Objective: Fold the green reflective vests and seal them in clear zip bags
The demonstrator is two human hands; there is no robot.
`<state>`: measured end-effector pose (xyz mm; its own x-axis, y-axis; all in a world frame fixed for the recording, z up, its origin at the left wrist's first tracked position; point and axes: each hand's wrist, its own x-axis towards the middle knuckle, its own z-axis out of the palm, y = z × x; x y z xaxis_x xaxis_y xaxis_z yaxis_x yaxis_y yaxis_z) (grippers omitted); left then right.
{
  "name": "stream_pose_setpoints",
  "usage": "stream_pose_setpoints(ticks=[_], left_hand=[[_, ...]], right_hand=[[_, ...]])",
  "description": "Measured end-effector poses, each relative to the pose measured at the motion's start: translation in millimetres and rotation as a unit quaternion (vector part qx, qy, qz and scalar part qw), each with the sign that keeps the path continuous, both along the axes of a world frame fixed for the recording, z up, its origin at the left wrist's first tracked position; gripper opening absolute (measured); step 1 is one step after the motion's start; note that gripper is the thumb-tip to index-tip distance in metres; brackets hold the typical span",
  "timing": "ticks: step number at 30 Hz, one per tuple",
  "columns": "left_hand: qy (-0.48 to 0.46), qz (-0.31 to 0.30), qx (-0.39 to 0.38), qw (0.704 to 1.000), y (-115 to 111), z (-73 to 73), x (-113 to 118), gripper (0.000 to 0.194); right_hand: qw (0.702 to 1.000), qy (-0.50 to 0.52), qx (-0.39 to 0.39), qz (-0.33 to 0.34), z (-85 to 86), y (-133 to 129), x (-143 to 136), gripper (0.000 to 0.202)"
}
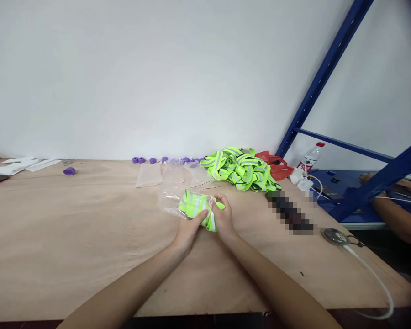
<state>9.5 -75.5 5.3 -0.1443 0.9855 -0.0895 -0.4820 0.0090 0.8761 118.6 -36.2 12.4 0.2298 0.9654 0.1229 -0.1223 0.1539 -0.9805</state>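
While the left hand (187, 230) is gripping a folded lime-green strap bundle (192, 204) with its thumb on top, the right hand (225, 219) is pinching the bundle's other side, its fingers curling over the edge. The bundle is sitting between the two hands, just above the surface (89, 256), and a clear bag (167, 201) is covering part of it and spreading out to the left of the hands. Just beyond the hands, more clear bags (149, 176) are lying flat, and small purple rolls (152, 160) are lining the wall behind them. Beyond the right hand, a heap of lime-green straps (243, 170) is piling against a red plastic bag (277, 168); past these, a red-capped bottle (311, 157) is leaning. To the right of the hands, a pixelated dark object (291, 214) is lying near a round device (335, 236) with a white cable. Farther right, a co-worker's arm (393, 214) is showing behind a blue frame (361, 192). Far to the left of the hands, a single purple roll (69, 171) is resting near white sheets (20, 165).
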Motion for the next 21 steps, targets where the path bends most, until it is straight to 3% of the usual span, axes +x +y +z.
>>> stream_pose_setpoints(ticks=[6, 12, 15, 21], left_hand=[[-0.032, 0.002, 0.012, 0.999, 4, 3.5, -4, 0.058], [-0.075, 0.043, 0.034, 0.996, 8, 12.1, -10, 0.052], [-0.084, 0.051, 0.036, 0.995, 9, 15.9, -15, 0.048], [-0.073, 0.067, 0.062, 0.993, 11, 20.5, -24, 0.043]], right_hand=[[0.994, 0.063, -0.025, 0.086, -5.7, -3, -2, 0.044], [0.966, 0.142, -0.011, 0.214, -11.5, -10, -4, 0.044], [0.952, 0.149, -0.005, 0.266, -9.5, -12, -3, 0.053], [0.958, 0.106, 0.004, 0.265, -0.4, -13, -4, 0.05]])
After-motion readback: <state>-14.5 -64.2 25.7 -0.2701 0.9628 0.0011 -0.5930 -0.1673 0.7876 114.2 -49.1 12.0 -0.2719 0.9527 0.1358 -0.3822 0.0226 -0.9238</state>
